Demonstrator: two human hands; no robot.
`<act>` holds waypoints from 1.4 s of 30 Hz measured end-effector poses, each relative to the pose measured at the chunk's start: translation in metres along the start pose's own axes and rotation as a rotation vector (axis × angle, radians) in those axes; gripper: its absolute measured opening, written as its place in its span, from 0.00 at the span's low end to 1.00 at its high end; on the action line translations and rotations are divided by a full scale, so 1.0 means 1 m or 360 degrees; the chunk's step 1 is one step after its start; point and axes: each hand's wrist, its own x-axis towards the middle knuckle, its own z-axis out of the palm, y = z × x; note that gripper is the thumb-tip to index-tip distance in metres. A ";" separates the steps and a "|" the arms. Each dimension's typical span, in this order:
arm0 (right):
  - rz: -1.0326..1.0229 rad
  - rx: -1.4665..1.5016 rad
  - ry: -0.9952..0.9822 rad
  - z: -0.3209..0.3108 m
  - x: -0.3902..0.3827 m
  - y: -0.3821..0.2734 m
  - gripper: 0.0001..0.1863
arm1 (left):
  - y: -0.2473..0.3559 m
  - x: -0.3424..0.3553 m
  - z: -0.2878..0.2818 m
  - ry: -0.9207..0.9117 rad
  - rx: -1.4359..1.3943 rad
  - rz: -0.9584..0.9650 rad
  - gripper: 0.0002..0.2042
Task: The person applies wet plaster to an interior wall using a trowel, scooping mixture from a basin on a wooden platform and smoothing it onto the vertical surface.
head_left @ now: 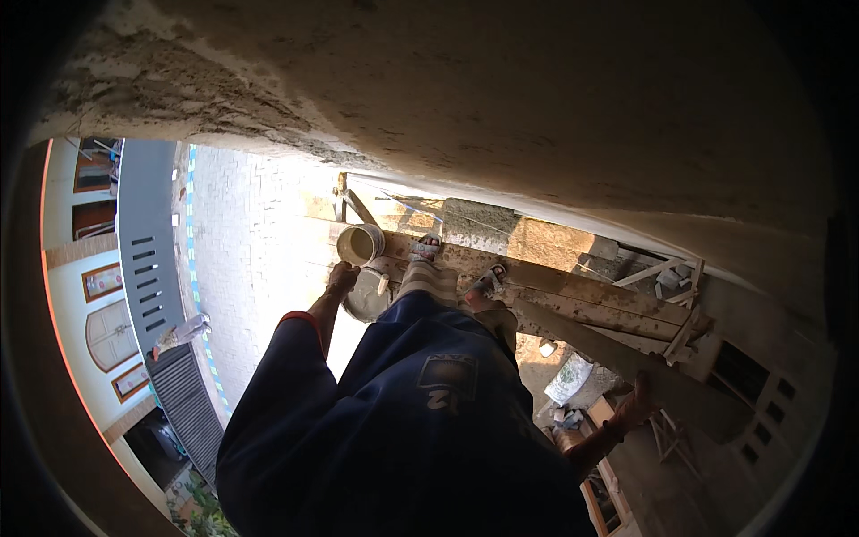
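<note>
My left hand (342,278) is closed at the near edge of a small round pail (379,240) with grey residue inside. It seems to grip the pail, though the exact hold is too small to see. Just below stands a bucket of wet grey mortar (361,300), with a pale handle-like piece (383,284) at its right side. Off to the right, my right hand (636,404) is wrapped round the edge of a long flat grey board (591,346). That board slants from beside my legs down toward the right wall.
I stand in sandals on narrow wooden planks (573,288), high above the ground. A rough plastered wall (501,107) rises close in front. Wooden bracing (684,313) stands at the right end. Below left are paving (237,242), a grey gate (148,259) and a person (183,333).
</note>
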 end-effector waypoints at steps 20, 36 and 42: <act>0.0086 -0.0338 -0.1045 0.148 0.028 0.047 0.32 | -0.138 -0.049 0.179 0.0057 -0.0933 -0.0692 0.24; -0.0504 -0.0792 -0.1279 0.266 0.031 0.079 0.43 | -0.196 0.243 0.220 0.0618 -0.2386 -0.1513 0.23; -0.0457 -0.0588 -0.1445 0.269 0.040 0.082 0.42 | -0.215 0.265 0.239 0.0951 -0.2947 -0.1747 0.14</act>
